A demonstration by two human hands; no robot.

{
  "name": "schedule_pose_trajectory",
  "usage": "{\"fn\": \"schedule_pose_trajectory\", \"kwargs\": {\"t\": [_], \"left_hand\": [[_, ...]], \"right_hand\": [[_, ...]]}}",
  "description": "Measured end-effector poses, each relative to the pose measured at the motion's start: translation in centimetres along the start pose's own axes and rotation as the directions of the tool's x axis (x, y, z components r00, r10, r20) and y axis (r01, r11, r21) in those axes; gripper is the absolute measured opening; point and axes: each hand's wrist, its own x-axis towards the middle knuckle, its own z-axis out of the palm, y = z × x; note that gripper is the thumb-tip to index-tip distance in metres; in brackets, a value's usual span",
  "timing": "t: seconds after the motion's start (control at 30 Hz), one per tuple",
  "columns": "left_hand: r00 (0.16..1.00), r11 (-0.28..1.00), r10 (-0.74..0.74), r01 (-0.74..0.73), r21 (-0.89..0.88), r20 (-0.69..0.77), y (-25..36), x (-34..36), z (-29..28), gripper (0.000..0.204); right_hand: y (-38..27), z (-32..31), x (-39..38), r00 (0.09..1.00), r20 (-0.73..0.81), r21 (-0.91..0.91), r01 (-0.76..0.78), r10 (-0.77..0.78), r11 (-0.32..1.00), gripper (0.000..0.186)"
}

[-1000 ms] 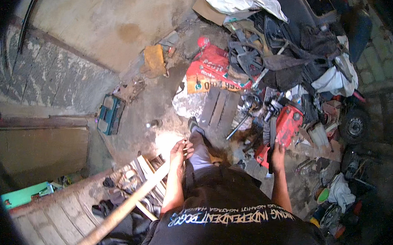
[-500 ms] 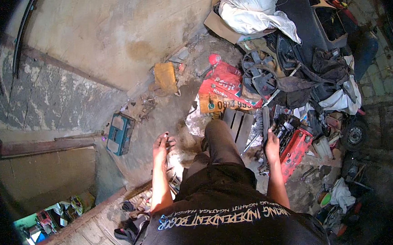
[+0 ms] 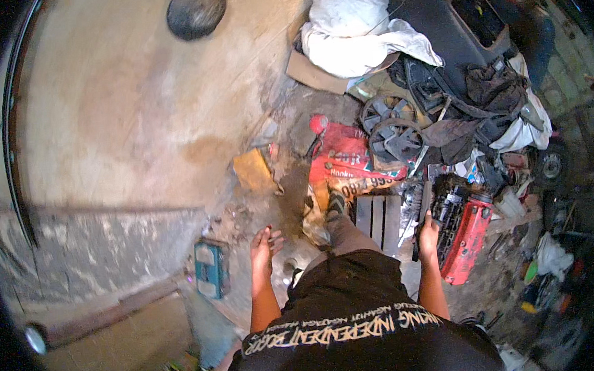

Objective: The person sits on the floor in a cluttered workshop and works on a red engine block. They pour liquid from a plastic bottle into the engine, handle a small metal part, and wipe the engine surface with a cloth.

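My right hand (image 3: 428, 237) is closed around a long, dark, bar-like thing (image 3: 422, 228) that points away from me; its exact kind does not show. Just right of that hand lies a red toolbox (image 3: 468, 242) beside dark metal parts (image 3: 448, 206). My left hand (image 3: 265, 244) hangs in the air over the floor, fingers apart, with no object visible in it. Nearest to it on the left is a teal and grey case (image 3: 211, 269) on the floor. Between my hands, one leg reaches forward to the edge of a red and orange banner (image 3: 350, 155).
A dark slatted stand (image 3: 377, 221) sits right of my leg. Beyond are wheel covers (image 3: 395, 137), dark cloth (image 3: 455, 133), and white sheeting (image 3: 355, 30) on cardboard. A yellow container (image 3: 253, 173) lies near the wall (image 3: 133, 107), where a round black object (image 3: 195, 12) shows.
My view has swung, and the teal case now appears lower and closer to my left hand. My leg has stretched forward onto the banner's edge. The right hand keeps its hold.
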Motion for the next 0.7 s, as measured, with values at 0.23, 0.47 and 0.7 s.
{"fn": "schedule_pose_trajectory", "kwargs": {"t": [0.23,0.47,0.7], "left_hand": [[0.981,0.950,0.066,-0.117,0.291,0.181,12.2,9.5,5.2,0.044],[0.960,0.922,-0.022,-0.088,0.376,0.278,18.4,17.5,9.5,0.045],[0.848,0.646,-0.256,-0.207,0.735,0.464,20.5,34.4,16.3,0.048]], "right_hand": [[-0.2,5.0,1.3,0.971,-0.074,-0.178,0.212,-0.227,0.961,0.057],[6.9,8.4,-0.3,0.869,-0.248,0.083,-0.421,0.428,0.903,0.074],[11.9,11.7,-15.8,0.331,-0.535,0.796,-0.112,0.777,0.595,0.053]]}}
